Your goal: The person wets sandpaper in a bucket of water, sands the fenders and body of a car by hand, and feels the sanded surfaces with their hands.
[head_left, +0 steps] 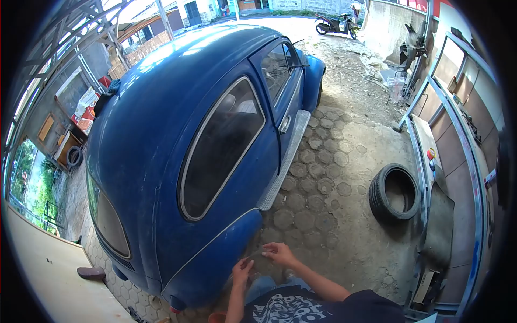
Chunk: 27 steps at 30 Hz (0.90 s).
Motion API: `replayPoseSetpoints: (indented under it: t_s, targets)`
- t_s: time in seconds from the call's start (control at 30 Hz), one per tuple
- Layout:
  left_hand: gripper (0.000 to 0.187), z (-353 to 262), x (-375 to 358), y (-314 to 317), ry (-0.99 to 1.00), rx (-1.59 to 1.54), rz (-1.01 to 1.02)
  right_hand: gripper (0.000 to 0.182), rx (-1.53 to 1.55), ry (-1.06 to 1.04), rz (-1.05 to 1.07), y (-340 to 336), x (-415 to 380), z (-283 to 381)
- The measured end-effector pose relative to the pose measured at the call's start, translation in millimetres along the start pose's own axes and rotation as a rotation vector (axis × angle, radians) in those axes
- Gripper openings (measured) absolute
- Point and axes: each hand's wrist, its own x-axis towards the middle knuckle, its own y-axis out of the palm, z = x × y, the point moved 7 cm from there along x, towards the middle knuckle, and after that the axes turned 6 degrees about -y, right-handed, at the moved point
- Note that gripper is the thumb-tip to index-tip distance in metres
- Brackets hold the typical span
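Observation:
Both of my hands are raised in front of my body, close beside the rear fender of a blue car (145, 145). My left hand (242, 270) is closed in a pinch, thumb against fingers. Just to its right and a little higher, my right hand (278, 253) also pinches, its fingertips pointing toward the left hand. Something small and thin seems to span the gap between the fingertips, but its kind is too small to make out. Neither hand appears to touch the car.
A loose tyre (394, 192) lies on the paved floor to the right, by a metal frame (452, 107) along the wall. A dark brownish block (91, 273) rests on a pale board (48, 264) at lower left. A motorcycle (337, 25) stands far ahead.

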Motion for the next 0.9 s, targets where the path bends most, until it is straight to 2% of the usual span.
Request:
replayPoseSetpoints:
  t_s: [0.1, 0.2, 0.33, 0.4, 0.47, 0.53, 0.6, 0.7, 0.8, 0.87, 0.9]
  targets:
    - [0.027, 0, 12, -15, 0.018, 0.038, 0.018, 0.048, 0.062, -0.089, 0.023, 20, 17, -12]
    - [0.026, 5, 38, -36, 0.064, 0.111, 0.009, 0.047, 0.096, 0.032, 0.084, 38, 12, 29]
    - [0.024, 8, 46, -72, 0.067, 0.276, -0.015, 0.049, -0.017, 0.097, 0.296, 80, 31, 9]
    - [0.025, -4, 36, -84, 0.081, 0.259, 0.001, 0.050, -0.135, 0.183, 0.373, 93, 35, 7]
    - [0.025, -10, 43, -94, 0.099, 0.225, 0.007, 0.050, -0.211, 0.157, 0.352, 105, 49, 1]
    - [0.024, 9, 55, -119, 0.086, 0.154, -0.032, 0.049, -0.270, 0.117, 0.347, 120, 50, -8]
    - [0.024, -1, 58, -136, 0.098, 0.124, -0.079, 0.048, -0.292, 0.011, 0.314, 130, 74, 8]
    - [0.025, -2, 56, -165, 0.042, -0.038, -0.110, 0.045, -0.353, 0.097, 0.436, 155, 96, 33]
    - [0.024, -29, 60, -189, 0.079, -0.335, -0.147, 0.040, -0.405, -0.371, 0.508, 180, 134, 84]
    - [0.024, -55, 34, -194, 0.098, -0.531, -0.145, 0.037, -0.408, -0.444, 0.531, 192, 149, 112]
    - [0.025, -63, 28, -202, 0.128, -0.545, -0.214, 0.036, -0.404, -0.496, 0.552, 203, 161, 135]
